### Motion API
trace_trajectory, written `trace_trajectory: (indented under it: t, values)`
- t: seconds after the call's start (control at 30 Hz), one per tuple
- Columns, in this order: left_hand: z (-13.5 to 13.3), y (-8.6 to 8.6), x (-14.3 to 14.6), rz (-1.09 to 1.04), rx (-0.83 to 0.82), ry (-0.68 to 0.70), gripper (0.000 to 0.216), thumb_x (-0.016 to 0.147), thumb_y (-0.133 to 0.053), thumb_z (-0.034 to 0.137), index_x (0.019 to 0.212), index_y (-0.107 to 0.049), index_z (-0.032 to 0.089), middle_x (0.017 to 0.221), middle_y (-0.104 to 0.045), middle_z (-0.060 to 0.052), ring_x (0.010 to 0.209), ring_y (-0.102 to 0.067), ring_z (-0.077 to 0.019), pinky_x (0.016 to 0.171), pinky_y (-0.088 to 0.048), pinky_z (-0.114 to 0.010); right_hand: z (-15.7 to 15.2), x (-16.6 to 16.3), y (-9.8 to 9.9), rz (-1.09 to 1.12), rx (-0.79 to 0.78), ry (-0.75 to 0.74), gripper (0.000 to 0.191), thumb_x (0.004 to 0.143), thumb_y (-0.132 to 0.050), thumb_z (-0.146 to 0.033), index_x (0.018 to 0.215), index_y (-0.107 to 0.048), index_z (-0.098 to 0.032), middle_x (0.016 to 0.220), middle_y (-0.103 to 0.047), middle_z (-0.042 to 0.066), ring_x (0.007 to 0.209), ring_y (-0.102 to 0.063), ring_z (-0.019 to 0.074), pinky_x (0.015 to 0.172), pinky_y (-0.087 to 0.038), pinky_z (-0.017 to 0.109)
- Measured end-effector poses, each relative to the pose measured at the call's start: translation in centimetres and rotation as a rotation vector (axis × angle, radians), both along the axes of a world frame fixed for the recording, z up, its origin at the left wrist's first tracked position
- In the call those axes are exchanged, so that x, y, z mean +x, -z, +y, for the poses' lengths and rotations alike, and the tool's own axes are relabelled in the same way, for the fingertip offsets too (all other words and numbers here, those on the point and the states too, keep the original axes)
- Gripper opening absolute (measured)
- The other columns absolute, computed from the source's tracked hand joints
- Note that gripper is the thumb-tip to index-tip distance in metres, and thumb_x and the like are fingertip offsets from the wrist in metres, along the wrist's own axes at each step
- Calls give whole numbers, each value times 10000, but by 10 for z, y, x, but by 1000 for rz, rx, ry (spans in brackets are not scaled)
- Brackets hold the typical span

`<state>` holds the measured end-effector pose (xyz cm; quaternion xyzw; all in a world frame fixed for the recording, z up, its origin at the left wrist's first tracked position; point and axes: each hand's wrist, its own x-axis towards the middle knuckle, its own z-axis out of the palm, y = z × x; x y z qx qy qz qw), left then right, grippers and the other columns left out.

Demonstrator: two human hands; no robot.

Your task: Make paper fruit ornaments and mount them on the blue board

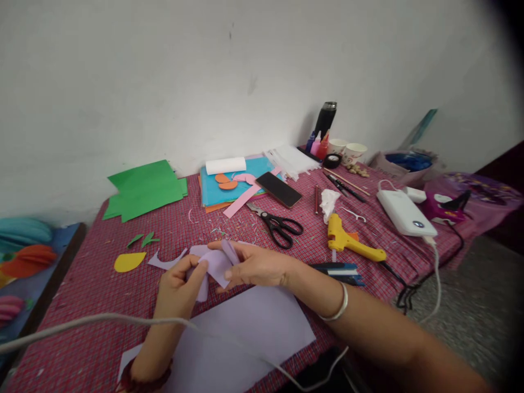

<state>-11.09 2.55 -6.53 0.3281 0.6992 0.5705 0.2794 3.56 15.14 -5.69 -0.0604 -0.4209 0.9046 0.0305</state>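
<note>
Between my two hands is a curled piece of lilac paper [216, 265], held above the table. My left hand [180, 286] pinches its left side between thumb and fingers. On the other side, my right hand [251, 265] grips the paper, its fingers partly hidden behind a rolled edge. Below my hands lies a large lilac sheet [245, 338]. A thin lilac offcut [166, 262] rests left of my left hand, with a yellow paper petal [130, 262] and small green paper leaves [149, 240] beyond it. Black-handled scissors [278, 226] lie past my right hand.
Green sheets [143, 188] lie at the back left. A phone [278, 189] rests partly on blue sheets [213, 191]. To the right are a yellow glue gun [354, 244], a white power bank [405, 212] and paper cups [354, 154]. A white cable [123, 317] crosses in front.
</note>
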Motion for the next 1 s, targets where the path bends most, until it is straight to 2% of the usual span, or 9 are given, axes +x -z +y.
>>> trace_trajectory:
  t: [0.23, 0.43, 0.53, 0.63, 0.73, 0.83, 0.93, 1.0]
  values:
    - [2, -2, 7, 6, -65, 45, 312, 680, -726, 447, 632, -576, 178, 483, -441, 55, 422, -362, -74, 396, -287, -184, -2, -3, 4, -108, 367, 12, 898, 690, -762, -119, 1476, -339, -217, 1086, -553, 27, 778, -562, 78, 731, -503, 229]
    - [1, -12, 15, 16, -36, 72, 311, 737, -681, 445, 624, -585, 171, 488, -422, 51, 439, -323, -70, 406, -258, -185, -2, -1, -2, -98, 511, 38, 718, 772, -647, -106, 1437, -394, -207, 901, -530, -27, 711, -476, 66, 651, -424, 196]
    - [0, -16, 16, 38, -3, 76, 311, 782, -636, 440, 637, -594, 168, 517, -436, 41, 466, -330, -76, 425, -265, -192, -3, 2, -9, -107, 469, 33, 664, 796, -555, -73, 1429, -400, -197, 783, -476, -59, 602, -408, 53, 566, -361, 188]
    - [0, -17, 17, 49, 14, 69, 320, 793, -625, 439, 632, -591, 165, 546, -447, 34, 496, -336, -82, 444, -277, -198, -5, 3, -12, -150, 358, 35, 635, 791, -505, -62, 1404, -432, -210, 686, -412, -81, 521, -359, 49, 503, -316, 181]
    - [1, -16, 17, 44, 10, 70, 347, 800, -617, 465, 631, -581, 164, 553, -437, 34, 511, -342, -85, 455, -279, -198, -7, 0, -9, -140, 178, 64, 598, 753, -494, -51, 1328, -496, -216, 759, -494, -56, 590, -469, 54, 592, -424, 182]
    - [1, -14, 17, 58, -19, 89, 358, 794, -625, 480, 632, -579, 164, 548, -430, 37, 504, -342, -83, 455, -275, -196, -10, -4, -3, -127, 46, 73, 577, 735, -525, -83, 1297, -505, -210, 870, -573, -18, 727, -576, 94, 738, -507, 253]
    - [1, -13, 18, 57, -33, 101, 337, 758, -663, 472, 637, -587, 166, 546, -449, 37, 491, -353, -80, 450, -275, -195, -10, -4, -2, -138, 37, 69, 598, 736, -534, -97, 1321, -489, -210, 893, -581, -11, 759, -592, 104, 775, -509, 273]
    - [1, -14, 19, 33, -43, 104, 319, 727, -693, 457, 633, -584, 172, 527, -443, 45, 469, -343, -74, 435, -263, -192, -9, -1, -4, -146, 101, 42, 633, 728, -523, -67, 1341, -483, -222, 862, -559, -26, 709, -556, 83, 725, -485, 241]
